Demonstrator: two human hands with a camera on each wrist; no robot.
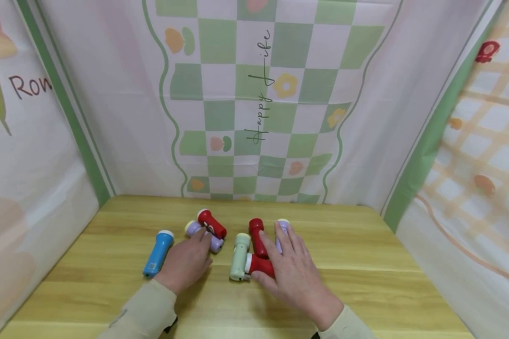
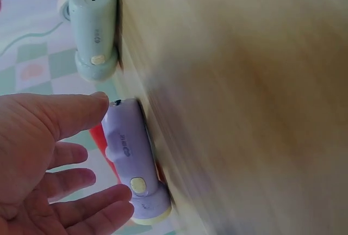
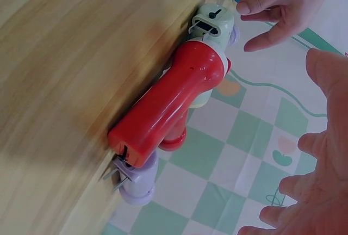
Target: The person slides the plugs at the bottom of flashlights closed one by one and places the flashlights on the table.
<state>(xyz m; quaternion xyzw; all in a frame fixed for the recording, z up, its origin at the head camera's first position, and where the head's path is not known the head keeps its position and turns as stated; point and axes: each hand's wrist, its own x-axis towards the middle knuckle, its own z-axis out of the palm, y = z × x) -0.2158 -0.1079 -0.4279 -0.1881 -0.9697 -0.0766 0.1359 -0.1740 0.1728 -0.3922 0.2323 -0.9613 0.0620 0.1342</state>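
My left hand (image 1: pixel 186 261) hovers at a purple flashlight (image 1: pixel 216 243); a red one (image 1: pixel 212 223) lies against its far side. In the left wrist view the spread fingers of the left hand (image 2: pixel 60 175) are beside the purple flashlight (image 2: pixel 130 148), contact unclear. Over the right group is my right hand (image 1: pixel 294 273), fingers extended, partly covering a red flashlight (image 1: pixel 260 266) and a purple one (image 1: pixel 283 223). The right wrist view shows a gap between the right hand (image 3: pixel 326 159) and the red flashlight (image 3: pixel 168 99). Another red flashlight (image 1: pixel 257 235) and a green one (image 1: pixel 239 258) lie alongside.
A blue flashlight (image 1: pixel 158 254) lies left of my left hand. All the flashlights are on a wooden table (image 1: pixel 110 301). Patterned cloth (image 1: pixel 220 82) hangs behind the table's back edge, with more cloth at both sides.
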